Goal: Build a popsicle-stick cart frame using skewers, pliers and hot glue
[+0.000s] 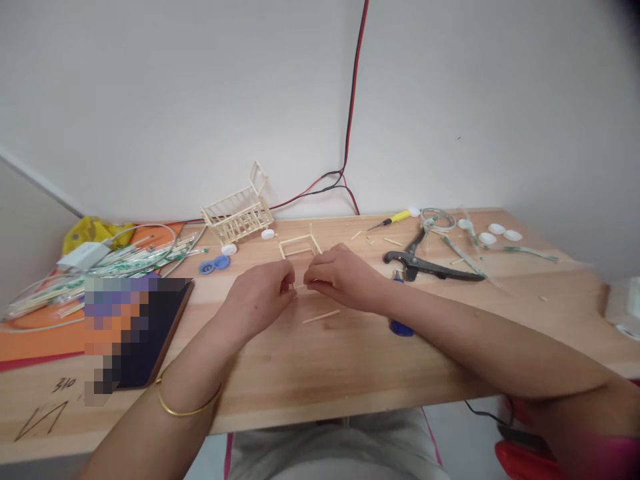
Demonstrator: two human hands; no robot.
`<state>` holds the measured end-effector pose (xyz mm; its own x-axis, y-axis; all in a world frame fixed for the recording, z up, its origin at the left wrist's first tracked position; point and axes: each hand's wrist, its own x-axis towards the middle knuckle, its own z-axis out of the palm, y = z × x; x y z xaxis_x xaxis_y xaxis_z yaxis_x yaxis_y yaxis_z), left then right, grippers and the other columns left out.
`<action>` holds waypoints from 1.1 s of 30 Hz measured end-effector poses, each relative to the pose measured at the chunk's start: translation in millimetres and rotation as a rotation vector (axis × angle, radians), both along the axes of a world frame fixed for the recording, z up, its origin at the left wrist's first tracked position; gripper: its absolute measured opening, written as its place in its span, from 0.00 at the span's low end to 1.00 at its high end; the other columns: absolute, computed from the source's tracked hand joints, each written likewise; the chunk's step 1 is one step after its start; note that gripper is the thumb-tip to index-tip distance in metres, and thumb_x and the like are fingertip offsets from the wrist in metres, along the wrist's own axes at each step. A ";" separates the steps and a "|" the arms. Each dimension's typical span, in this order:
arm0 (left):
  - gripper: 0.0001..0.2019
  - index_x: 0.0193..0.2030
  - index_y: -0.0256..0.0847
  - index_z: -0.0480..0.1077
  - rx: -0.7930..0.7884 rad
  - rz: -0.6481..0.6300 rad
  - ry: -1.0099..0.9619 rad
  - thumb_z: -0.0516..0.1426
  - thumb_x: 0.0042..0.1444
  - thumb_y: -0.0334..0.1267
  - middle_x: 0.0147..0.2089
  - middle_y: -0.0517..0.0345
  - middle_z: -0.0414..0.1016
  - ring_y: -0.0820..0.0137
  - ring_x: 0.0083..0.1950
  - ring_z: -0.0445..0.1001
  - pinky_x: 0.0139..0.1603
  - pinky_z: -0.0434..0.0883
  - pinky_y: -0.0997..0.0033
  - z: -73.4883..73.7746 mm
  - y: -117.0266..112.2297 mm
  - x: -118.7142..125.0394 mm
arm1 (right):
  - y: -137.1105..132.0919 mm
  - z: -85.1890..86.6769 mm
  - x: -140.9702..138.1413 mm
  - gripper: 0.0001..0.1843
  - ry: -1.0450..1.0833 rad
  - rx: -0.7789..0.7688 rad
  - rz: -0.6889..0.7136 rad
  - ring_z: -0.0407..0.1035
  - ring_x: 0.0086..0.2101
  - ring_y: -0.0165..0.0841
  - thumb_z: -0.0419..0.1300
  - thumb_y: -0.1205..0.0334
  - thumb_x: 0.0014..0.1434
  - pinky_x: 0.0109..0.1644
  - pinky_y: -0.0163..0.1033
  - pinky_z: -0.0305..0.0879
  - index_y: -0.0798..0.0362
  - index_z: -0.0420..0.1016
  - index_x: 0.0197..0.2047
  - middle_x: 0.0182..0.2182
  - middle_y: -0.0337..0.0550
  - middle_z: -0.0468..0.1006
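Note:
My left hand and my right hand meet over the middle of the wooden table, fingers pinched together on a thin wooden stick that spans the small gap between them. Just behind them stands a small open frame of sticks. One loose stick lies on the table in front of my hands. A finished slatted stick basket sits tilted farther back near the wall.
Black pliers and a yellow-handled screwdriver lie to the right, with white caps. A blue object shows under my right forearm. A dark tablet, orange sheet, stick packets and blue caps crowd the left. Cables run down the wall.

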<state>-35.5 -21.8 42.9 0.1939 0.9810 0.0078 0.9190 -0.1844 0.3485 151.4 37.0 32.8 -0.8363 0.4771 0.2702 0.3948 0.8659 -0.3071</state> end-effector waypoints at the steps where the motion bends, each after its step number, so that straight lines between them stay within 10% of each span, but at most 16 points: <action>1: 0.01 0.29 0.41 0.64 -0.003 0.002 0.005 0.53 0.48 0.33 0.30 0.59 0.72 0.69 0.31 0.68 0.29 0.57 0.71 0.2 -0.2 0.4 | 0.1 0.0 0.1 0.07 0.003 0.000 0.002 0.72 0.35 0.32 0.57 0.69 0.58 0.40 0.39 0.52 0.53 0.76 0.32 0.32 0.41 0.80; 23: 0.06 0.34 0.42 0.64 0.018 -0.037 0.039 0.52 0.47 0.30 0.33 0.58 0.72 0.68 0.31 0.68 0.28 0.56 0.71 -1.0 -2.8 0.8 | 0.0 -2.7 2.0 0.04 0.010 0.027 0.008 0.71 0.35 0.33 0.61 0.65 0.57 0.41 0.39 0.53 0.52 0.77 0.37 0.33 0.42 0.79; 33: 0.08 0.37 0.42 0.65 0.001 -0.054 0.023 0.52 0.47 0.31 0.34 0.59 0.72 0.69 0.32 0.68 0.29 0.58 0.71 4.4 -4.9 -2.9 | 1.0 4.5 7.9 0.18 0.111 -0.008 0.026 0.69 0.43 0.37 0.63 0.62 0.54 0.46 0.42 0.58 0.50 0.70 0.49 0.45 0.45 0.76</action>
